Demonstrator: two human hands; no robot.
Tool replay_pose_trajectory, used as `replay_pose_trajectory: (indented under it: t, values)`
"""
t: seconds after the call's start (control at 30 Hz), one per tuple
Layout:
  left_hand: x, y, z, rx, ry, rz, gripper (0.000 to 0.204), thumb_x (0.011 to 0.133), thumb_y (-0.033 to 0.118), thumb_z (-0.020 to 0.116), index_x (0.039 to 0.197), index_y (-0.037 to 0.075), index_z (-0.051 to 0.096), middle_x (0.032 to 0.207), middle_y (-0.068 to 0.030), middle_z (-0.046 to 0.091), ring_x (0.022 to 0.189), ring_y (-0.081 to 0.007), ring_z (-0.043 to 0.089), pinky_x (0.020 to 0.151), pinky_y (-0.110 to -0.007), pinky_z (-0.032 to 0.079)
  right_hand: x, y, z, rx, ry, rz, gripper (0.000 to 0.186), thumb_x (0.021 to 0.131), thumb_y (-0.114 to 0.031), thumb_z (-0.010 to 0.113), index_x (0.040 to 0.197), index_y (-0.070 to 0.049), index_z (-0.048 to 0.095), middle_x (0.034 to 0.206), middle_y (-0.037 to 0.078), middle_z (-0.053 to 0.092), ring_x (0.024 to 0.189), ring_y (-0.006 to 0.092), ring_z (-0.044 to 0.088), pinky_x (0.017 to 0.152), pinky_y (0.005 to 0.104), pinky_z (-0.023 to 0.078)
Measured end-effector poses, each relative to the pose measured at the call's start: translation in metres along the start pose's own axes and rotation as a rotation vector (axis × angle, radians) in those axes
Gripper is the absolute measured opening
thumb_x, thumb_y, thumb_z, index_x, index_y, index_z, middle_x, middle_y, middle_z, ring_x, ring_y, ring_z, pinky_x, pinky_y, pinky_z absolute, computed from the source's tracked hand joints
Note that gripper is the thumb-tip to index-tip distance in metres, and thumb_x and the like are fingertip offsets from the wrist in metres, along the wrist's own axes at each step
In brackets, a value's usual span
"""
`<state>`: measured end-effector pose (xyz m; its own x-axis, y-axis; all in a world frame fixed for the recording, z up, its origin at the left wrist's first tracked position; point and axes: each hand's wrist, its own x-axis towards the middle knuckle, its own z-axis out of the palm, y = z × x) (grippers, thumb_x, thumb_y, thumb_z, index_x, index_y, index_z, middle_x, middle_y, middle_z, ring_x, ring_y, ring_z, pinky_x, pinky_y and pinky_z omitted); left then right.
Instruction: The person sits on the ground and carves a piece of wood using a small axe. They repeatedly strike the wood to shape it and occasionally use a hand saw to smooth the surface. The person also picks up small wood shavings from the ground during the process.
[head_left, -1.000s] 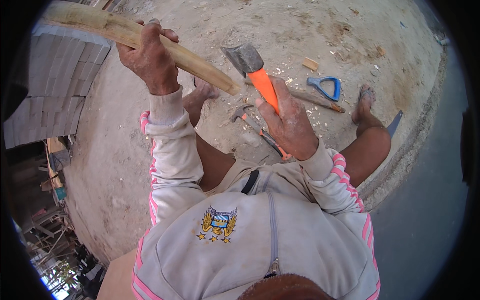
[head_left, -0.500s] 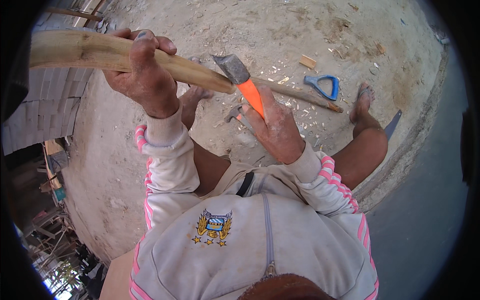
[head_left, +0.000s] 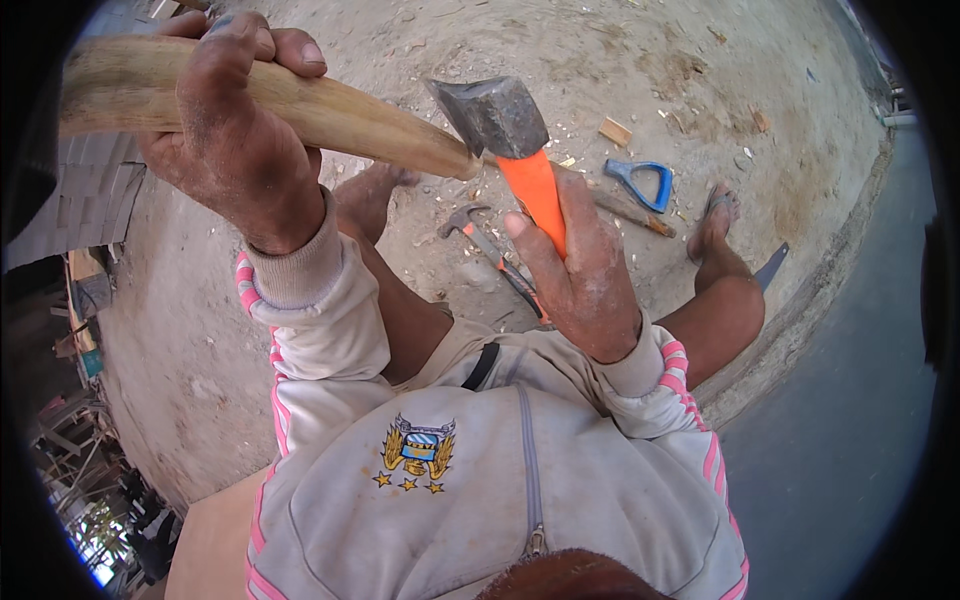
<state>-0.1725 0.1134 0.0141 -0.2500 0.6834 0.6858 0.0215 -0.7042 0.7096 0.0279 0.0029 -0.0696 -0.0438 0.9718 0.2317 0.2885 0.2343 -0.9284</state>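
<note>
Your left hand point(head_left: 240, 140) is closing firmly around one pale wooden pole point(head_left: 370, 125), which is slanting across the upper left, its far end running out of view. Your right hand point(head_left: 590, 280) is gripping one hatchet point(head_left: 530, 170) by its orange handle, close under the head; the blade is sitting right at the pole's near end, contact impossible to tell. Progress: that end is looking narrowed and wood chips point(head_left: 568, 162) are lying about, so some trimming is seemingly done; how much is remaining, you are not seeing. Farther out, on the ground point(head_left: 220, 380), you are counting one claw hammer point(head_left: 490, 245), one wooden stick point(head_left: 640, 214), one blue D-shaped handle point(head_left: 666, 185) just beside it, one small wood block point(head_left: 615, 131) and, beyond your right knee, one saw blade point(head_left: 772, 266). Chips are lying too many and small for counting.
</note>
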Motion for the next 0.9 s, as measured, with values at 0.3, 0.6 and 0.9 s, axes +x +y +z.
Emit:
replay_pose_trajectory:
  t: [0.3, 0.6, 0.9]
  values:
    - [-0.009, -0.016, -0.007, 0.016, 0.009, 0.036, 0.024, 0.084, 0.009, 0.067, 0.098, -0.005, 0.054, 0.074, -0.0127, 0.055, 0.059, -0.0247, 0.062, 0.053, -0.033, 0.053, -0.004, -0.024, 0.000, -0.090, 0.180, -0.149, 0.033, 0.096, -0.009, 0.064, 0.122, 0.004, 0.049, 0.082, 0.011, 0.061, 0.070, 0.0203, 0.061, 0.063, 0.0343, 0.048]
    - [-0.009, -0.008, 0.000, 0.063, 0.074, 0.007, 0.026, 0.081, 0.006, 0.066, 0.099, -0.008, 0.053, 0.072, -0.0128, 0.055, 0.055, -0.0234, 0.060, 0.050, -0.034, 0.052, 0.003, -0.013, 0.006, -0.085, 0.082, -0.051, 0.038, 0.095, -0.010, 0.065, 0.127, -0.001, 0.047, 0.080, 0.018, 0.065, 0.068, 0.0338, 0.069, 0.060, 0.0404, 0.053]
    - [-0.014, -0.011, 0.005, 0.026, 0.062, 0.039, 0.032, 0.080, 0.006, 0.067, 0.103, -0.009, 0.052, 0.070, -0.0111, 0.055, 0.051, -0.0210, 0.061, 0.047, -0.031, 0.052, -0.008, 0.037, 0.024, -0.114, -0.127, 0.146, 0.035, 0.096, -0.011, 0.063, 0.125, -0.001, 0.047, 0.080, 0.019, 0.064, 0.071, 0.0402, 0.068, 0.061, 0.0411, 0.053]
